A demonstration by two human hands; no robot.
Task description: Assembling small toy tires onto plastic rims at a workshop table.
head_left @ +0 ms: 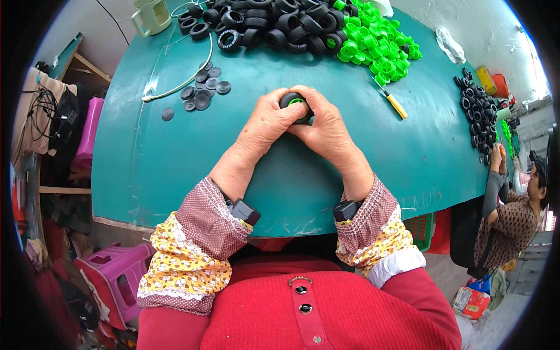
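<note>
Between both hands, above the middle of the table, I hold a small black toy wheel tyre with a green hub (296, 102) inside it. My left hand (265, 121) grips its left side, the thumb pressing on the green hub. Around its right side closes my right hand (324, 125), fingers over the top. Part of the wheel is hidden by my fingers. Several flat black discs (202, 100) lie to the left of my hands. Beyond them is a heap of black tyres (274, 23), and a pile of green hubs (376, 44) adjoins it on the right.
A yellow-handled screwdriver-like tool (395, 106) lies right on the green table (408, 157). A pale cable (186, 79) curves at the left near a beige mug (153, 17). At the far right another person (510, 219) works beside more tyres (477, 116). Pink stools (119, 274) stand lower left.
</note>
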